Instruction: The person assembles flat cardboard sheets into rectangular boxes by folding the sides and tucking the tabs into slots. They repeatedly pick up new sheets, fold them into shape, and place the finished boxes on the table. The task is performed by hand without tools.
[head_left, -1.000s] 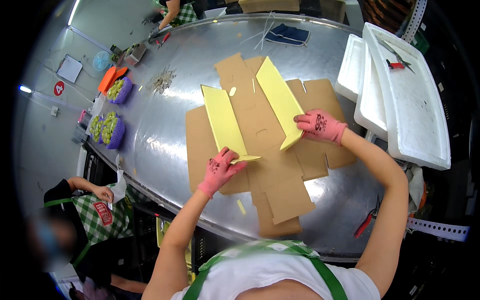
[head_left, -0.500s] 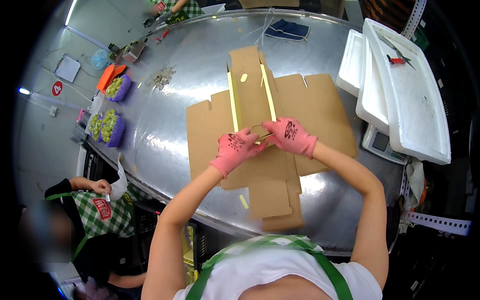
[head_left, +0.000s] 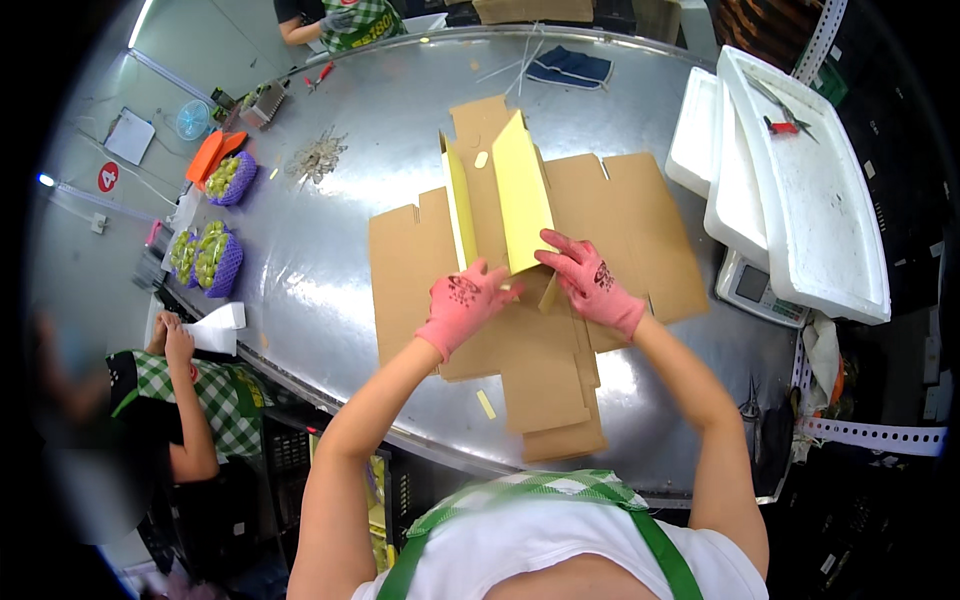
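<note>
A flat brown cardboard box blank (head_left: 615,220) lies before me, with two narrow yellow-faced panels raised along its middle. My right hand (head_left: 595,285), in a pink glove, has its fingers at the near corner of the right yellow panel (head_left: 522,195), which leans so that its broad face shows. A small brown end flap stands beside that hand. In a matching glove, my left hand (head_left: 463,308) is by the near end of the left yellow panel (head_left: 459,205). Its fingers are stretched toward the middle and slightly apart; the fingertips are partly blurred.
White foam trays (head_left: 800,190) overlap a scale (head_left: 762,287) at the right, with red-handled snips (head_left: 782,127) on top. Green grapes in purple foam nets (head_left: 215,258) stand at the left. A blue cloth (head_left: 570,67) lies far back. Co-workers stand left and across the metal table (head_left: 360,110).
The right yellow panel has tilted, showing its broad face. My right hand has shifted slightly right and my hands have parted. At the left, the co-worker's hands have moved up with a white sheet.
</note>
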